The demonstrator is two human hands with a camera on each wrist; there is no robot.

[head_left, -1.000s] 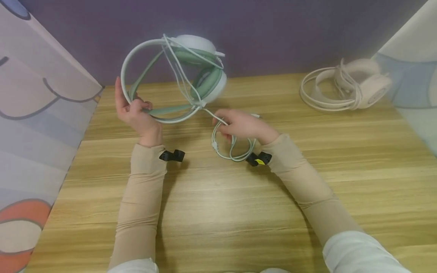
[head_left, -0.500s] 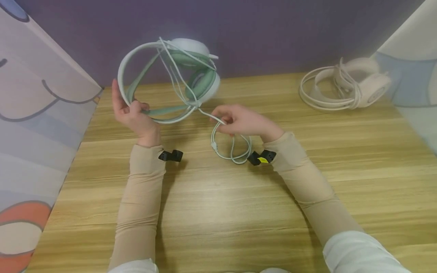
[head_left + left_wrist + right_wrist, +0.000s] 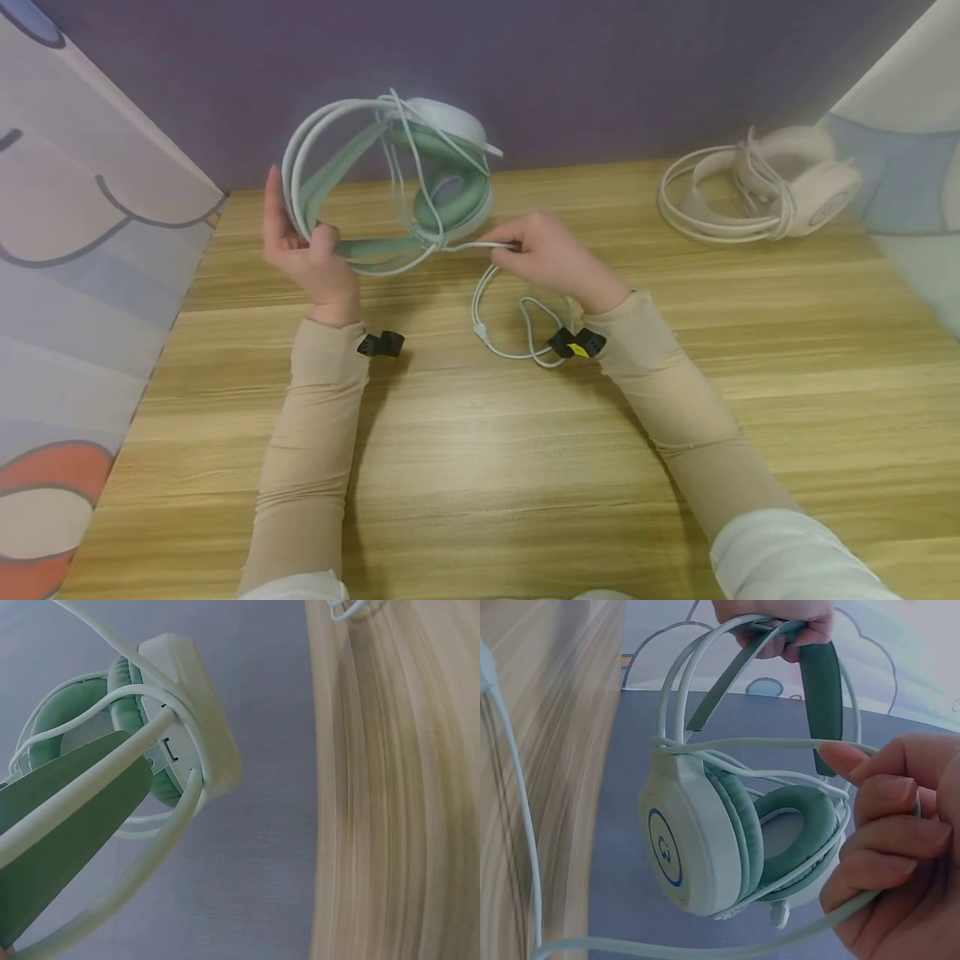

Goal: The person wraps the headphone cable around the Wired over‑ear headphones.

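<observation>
Slack is the weak spot here: the thin pale-green cable [image 3: 517,333] hangs in loose loops from the right hand [image 3: 551,258] down to the light wooden tabletop [image 3: 525,467], and one loop lies just beside the black wrist strap with a yellow tag [image 3: 573,343]. If that hand pulls the cable taut, the loop could catch on the strap or cinch into a knot. Several turns already cross the ear cups of the white over-ear headset with mint-green cushions [image 3: 420,187], which is held up above the far edge of the table; they look uneven (a hard tug may slide them off the cups or tighten them over the band).

The left hand [image 3: 311,250] has its fingers curled round the headband, thumb pressed on the green inner strap; held at that one point only, the headset could swing or twist. The right hand pinches the cable between thumb and curled fingers.

Writing: none can be read. The right wrist view shows a blue ring with a small blue mark [image 3: 666,855] on the outer cup, too small to make out. A second, pinkish-white headset with its cord wound on [image 3: 765,187] lies well apart at the right.
</observation>
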